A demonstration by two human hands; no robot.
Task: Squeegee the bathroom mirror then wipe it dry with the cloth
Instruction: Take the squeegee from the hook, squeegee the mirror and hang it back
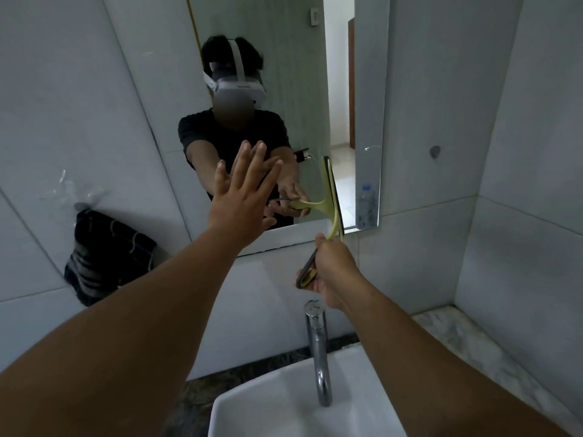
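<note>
The bathroom mirror [340, 89] hangs on the tiled wall ahead, reflecting me and a doorway. My right hand [334, 272] grips the handle of a yellow-green squeegee [332, 200]; its blade stands nearly upright against the lower right part of the glass. My left hand [243, 200] is flat and open, fingers spread, at or against the mirror's lower middle; contact is not certain. A dark striped cloth [107, 250] hangs from a wall hook at the left, away from both hands.
A chrome tap [318, 348] rises over a white basin [277, 411] directly below my arms. A marble ledge [473, 345] runs along the right wall. A plastic bottle appears only as a reflection near the mirror's lower right corner.
</note>
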